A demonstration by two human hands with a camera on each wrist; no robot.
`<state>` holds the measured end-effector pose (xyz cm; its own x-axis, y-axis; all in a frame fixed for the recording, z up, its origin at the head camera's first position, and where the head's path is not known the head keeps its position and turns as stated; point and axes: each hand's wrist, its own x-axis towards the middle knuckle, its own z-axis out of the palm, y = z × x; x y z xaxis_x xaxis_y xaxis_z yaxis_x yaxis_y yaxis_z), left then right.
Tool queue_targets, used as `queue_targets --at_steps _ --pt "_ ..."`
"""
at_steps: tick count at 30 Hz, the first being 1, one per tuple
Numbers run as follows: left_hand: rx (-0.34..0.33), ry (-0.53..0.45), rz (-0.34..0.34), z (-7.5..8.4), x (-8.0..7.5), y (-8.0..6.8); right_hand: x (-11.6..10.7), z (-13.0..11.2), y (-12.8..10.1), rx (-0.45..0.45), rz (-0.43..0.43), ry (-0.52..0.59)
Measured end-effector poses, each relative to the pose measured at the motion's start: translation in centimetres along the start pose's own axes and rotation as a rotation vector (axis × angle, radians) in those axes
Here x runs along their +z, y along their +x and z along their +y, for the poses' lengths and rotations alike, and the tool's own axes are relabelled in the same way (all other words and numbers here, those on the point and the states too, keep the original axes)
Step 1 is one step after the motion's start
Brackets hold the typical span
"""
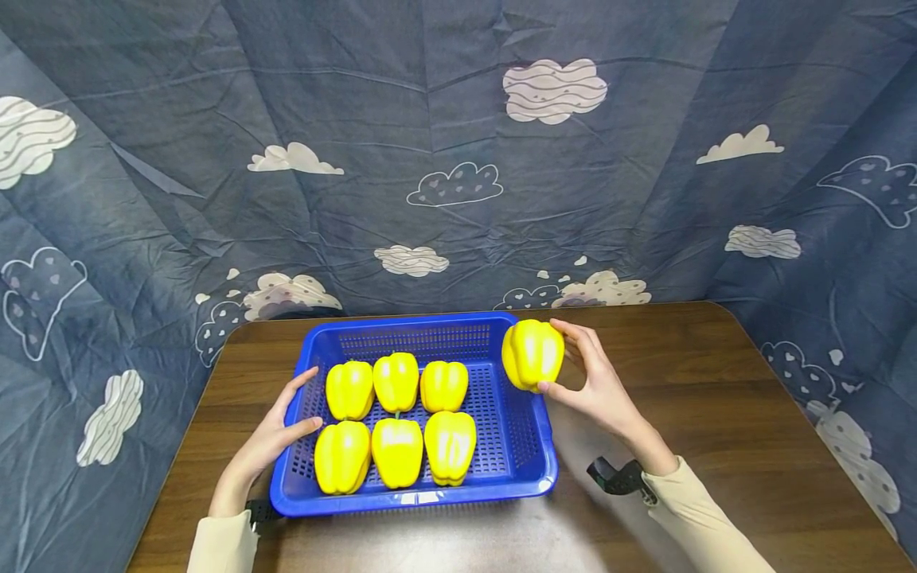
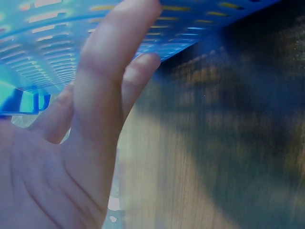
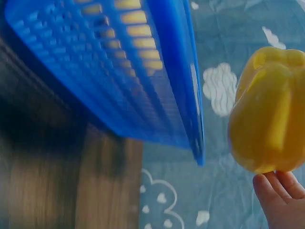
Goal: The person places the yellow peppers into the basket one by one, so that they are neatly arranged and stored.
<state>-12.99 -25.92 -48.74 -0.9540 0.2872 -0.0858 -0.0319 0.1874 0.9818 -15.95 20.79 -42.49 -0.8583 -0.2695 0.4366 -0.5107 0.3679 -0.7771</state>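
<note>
Right grip: the right hand (image 1: 598, 386) holds a yellow pepper (image 1: 532, 354), with the fingers curled round its far side and the thumb under it
Held pepper: it is up in the air, just over the right back corner of the blue basket (image 1: 526, 446); in the right wrist view the pepper (image 3: 269, 109) sits on the fingertips (image 3: 274, 188), beside the basket wall (image 3: 157, 81)
Left grip: the left hand (image 1: 275, 438) is flat with the fingers straight, and it holds nothing
Left hand spot: it rests against the left wall of the basket; the left wrist view shows the fingers (image 2: 112, 62) up against the blue wall (image 2: 43, 43)
Peppers in the basket: six yellow peppers (image 1: 396, 422) lie in two rows of three, close together on the left part of the basket floor
Free part of the basket: the right part of the floor, under the held pepper
Basket spot: it sits in the middle of the brown tabletop (image 1: 723, 414), near the person
Sleeves: pale sleeves (image 1: 705, 521) cover both arms, with a dark band at each wrist
Behind: a blue cloth with white clouds (image 1: 555, 89) hangs round the tabletop
</note>
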Motion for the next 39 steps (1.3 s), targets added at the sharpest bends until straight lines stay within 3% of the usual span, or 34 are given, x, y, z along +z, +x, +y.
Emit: queue_targets --at_steps 8,17,26,39 --pt "-0.005 0.01 -0.002 0.0 0.2 0.0 2.1 -1.5 -0.5 -0.016 -0.085 -0.04" --pt "-0.039 0.014 0.005 0.4 0.3 0.0 3.9 0.3 -1.0 -0.048 -0.128 -0.103" --pt "-0.046 0.007 0.013 0.2 0.2 0.1 4.7 0.6 -1.1 -0.053 -0.148 -0.177" --pt "-0.028 -0.014 0.009 0.3 0.3 -0.1 5.2 0.5 -1.1 0.004 -0.291 -0.3"
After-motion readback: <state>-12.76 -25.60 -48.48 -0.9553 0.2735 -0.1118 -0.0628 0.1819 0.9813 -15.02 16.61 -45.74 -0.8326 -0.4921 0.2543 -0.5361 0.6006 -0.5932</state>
